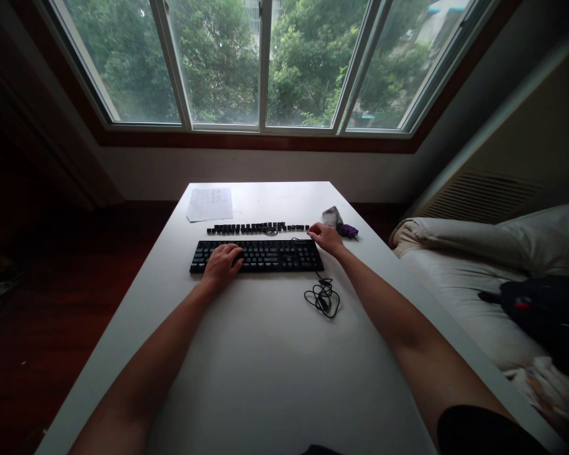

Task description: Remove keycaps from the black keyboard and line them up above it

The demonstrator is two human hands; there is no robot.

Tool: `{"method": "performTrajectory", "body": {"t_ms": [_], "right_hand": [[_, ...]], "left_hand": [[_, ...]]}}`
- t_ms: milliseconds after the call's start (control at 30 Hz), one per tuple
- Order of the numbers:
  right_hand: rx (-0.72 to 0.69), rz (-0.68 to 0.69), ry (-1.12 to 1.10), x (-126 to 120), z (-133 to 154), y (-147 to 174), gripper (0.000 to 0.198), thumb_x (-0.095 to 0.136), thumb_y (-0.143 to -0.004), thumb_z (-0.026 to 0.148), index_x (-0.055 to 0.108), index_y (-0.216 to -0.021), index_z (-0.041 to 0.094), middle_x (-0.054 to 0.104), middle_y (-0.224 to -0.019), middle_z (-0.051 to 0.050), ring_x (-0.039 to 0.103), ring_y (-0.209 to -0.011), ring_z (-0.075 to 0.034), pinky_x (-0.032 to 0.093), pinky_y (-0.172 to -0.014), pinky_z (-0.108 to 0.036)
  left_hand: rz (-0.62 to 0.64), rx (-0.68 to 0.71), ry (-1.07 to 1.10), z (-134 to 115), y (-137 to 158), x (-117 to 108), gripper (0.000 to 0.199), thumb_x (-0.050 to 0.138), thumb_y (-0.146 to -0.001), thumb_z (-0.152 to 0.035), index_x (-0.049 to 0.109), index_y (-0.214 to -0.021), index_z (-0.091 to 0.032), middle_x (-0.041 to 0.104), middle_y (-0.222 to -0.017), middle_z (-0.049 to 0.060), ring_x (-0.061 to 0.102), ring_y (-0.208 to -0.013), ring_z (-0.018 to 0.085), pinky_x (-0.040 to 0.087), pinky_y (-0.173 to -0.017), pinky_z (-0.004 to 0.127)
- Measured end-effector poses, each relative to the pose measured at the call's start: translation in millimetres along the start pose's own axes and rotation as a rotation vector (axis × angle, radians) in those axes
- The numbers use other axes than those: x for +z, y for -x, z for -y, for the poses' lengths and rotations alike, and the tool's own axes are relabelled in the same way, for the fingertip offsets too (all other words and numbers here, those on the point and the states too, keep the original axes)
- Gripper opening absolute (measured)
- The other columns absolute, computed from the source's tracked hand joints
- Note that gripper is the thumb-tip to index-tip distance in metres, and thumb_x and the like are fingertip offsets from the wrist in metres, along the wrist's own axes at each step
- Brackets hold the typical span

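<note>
A black keyboard (275,255) lies across the white table. My left hand (222,264) rests on its left part, fingers laid over the keys and holding nothing. Behind the keyboard runs a row of loose black keycaps (246,227), with a small ring-shaped wire tool (271,232) against it. At the right end of that row is my right hand (326,237), its fingertips drawn together close to the last keycaps. Whatever sits between those fingertips is too small to make out. The keyboard's coiled black cable (323,297) lies in front of its right end.
A sheet of paper (210,204) is at the table's far left corner. Just beyond my right hand lie a grey cloth (332,217) and a purple item (349,232). To the right of the table stands a pale sofa (455,284) with a dark bag (545,316) on it.
</note>
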State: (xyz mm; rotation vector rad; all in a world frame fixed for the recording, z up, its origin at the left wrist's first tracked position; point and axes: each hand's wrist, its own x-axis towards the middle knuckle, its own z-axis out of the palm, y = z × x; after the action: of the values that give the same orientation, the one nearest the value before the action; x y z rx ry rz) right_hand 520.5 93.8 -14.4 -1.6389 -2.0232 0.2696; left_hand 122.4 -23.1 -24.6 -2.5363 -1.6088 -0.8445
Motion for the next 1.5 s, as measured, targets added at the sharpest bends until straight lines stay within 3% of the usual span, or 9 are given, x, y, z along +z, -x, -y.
{"method": "performTrajectory", "body": {"t_ms": [200, 367, 767, 1033, 1200, 1500], "right_hand": [[-0.117, 0.304, -0.118, -23.7, -2.7, 11.8, 0.019, 0.066, -0.084, 0.033, 0.072, -0.095, 0.020, 0.074, -0.092, -0.004, 0.066, -0.082, -0.018, 0.051, -0.075, -0.029], [-0.226, 0.383, -0.044, -28.8, 7.5, 19.0, 0.017, 0.065, -0.083, 0.032, 0.073, -0.092, 0.020, 0.072, -0.092, -0.005, 0.065, -0.081, -0.018, 0.050, -0.074, -0.029], [-0.297, 0.437, 0.028, -29.5, 10.8, 18.0, 0.017, 0.063, -0.084, 0.031, 0.072, -0.092, 0.019, 0.070, -0.097, -0.007, 0.063, -0.081, -0.019, 0.049, -0.072, -0.030], [-0.378, 0.378, -0.015, -24.6, 8.0, 22.6, 0.016, 0.063, -0.085, 0.032, 0.070, -0.093, 0.020, 0.068, -0.097, -0.008, 0.062, -0.081, -0.020, 0.049, -0.073, -0.032], [-0.321, 0.313, -0.154, -16.9, -0.2, 29.1, 0.019, 0.062, -0.085, 0.036, 0.070, -0.093, 0.020, 0.066, -0.099, -0.008, 0.062, -0.080, -0.019, 0.052, -0.074, -0.032], [-0.213, 0.234, -0.151, -11.3, -0.2, 31.4, 0.023, 0.063, -0.084, 0.038, 0.072, -0.096, 0.021, 0.069, -0.095, -0.006, 0.062, -0.080, -0.019, 0.049, -0.075, -0.030]], "left_hand": [[-0.005, 0.001, 0.013, -0.3, 0.5, 1.5, 0.030, 0.053, -0.094, -0.035, 0.065, -0.121, -0.027, 0.063, -0.123, 0.008, 0.054, -0.117, 0.029, 0.042, -0.105, 0.047], [-0.009, 0.010, -0.012, -0.4, 1.0, 1.5, 0.031, 0.053, -0.094, -0.035, 0.064, -0.121, -0.026, 0.063, -0.125, 0.008, 0.054, -0.117, 0.029, 0.042, -0.104, 0.047], [-0.006, 0.013, 0.004, 0.6, 1.3, -0.2, 0.031, 0.053, -0.094, -0.035, 0.064, -0.122, -0.025, 0.063, -0.124, 0.008, 0.054, -0.117, 0.029, 0.042, -0.104, 0.047], [-0.009, 0.016, 0.000, 3.1, 0.5, 0.5, 0.032, 0.052, -0.095, -0.036, 0.064, -0.122, -0.025, 0.063, -0.124, 0.008, 0.054, -0.118, 0.029, 0.042, -0.105, 0.046], [-0.006, 0.012, 0.008, 4.9, -0.9, -0.6, 0.032, 0.052, -0.094, -0.036, 0.065, -0.122, -0.025, 0.063, -0.124, 0.009, 0.054, -0.118, 0.029, 0.042, -0.105, 0.046], [-0.006, 0.004, 0.012, 6.2, -1.0, -0.4, 0.032, 0.052, -0.094, -0.036, 0.065, -0.122, -0.025, 0.063, -0.125, 0.009, 0.054, -0.118, 0.029, 0.041, -0.106, 0.047]]}}
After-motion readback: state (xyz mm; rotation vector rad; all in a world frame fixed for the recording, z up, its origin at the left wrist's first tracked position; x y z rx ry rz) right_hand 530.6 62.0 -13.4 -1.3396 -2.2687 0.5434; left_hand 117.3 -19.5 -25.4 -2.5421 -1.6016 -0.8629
